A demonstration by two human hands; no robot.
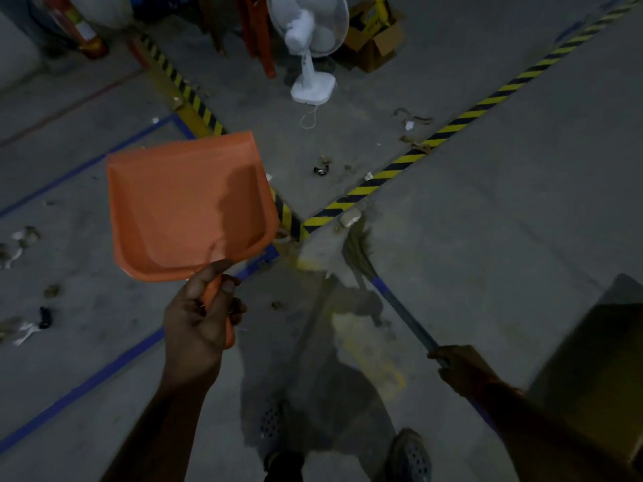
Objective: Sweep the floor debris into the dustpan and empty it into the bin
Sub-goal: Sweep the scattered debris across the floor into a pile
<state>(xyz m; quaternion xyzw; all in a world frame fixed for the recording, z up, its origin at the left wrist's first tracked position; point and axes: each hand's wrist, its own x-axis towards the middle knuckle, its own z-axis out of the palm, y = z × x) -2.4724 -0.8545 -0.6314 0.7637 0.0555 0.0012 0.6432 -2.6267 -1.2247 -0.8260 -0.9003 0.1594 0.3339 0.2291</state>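
My left hand grips the handle of an orange dustpan, held up in the air with nothing in its pan. My right hand grips the blue handle of a broom; its straw head touches the grey floor beside a pale scrap. Debris lies scattered: dark bits ahead near the striped tape, brown scraps at the far right of it, and white and brown litter at the left.
Yellow-black hazard tape and blue tape lines cross the floor. A white standing fan stands ahead, with an open cardboard box to its right and orange legs behind. A brown box sits at my right. My shoes show below.
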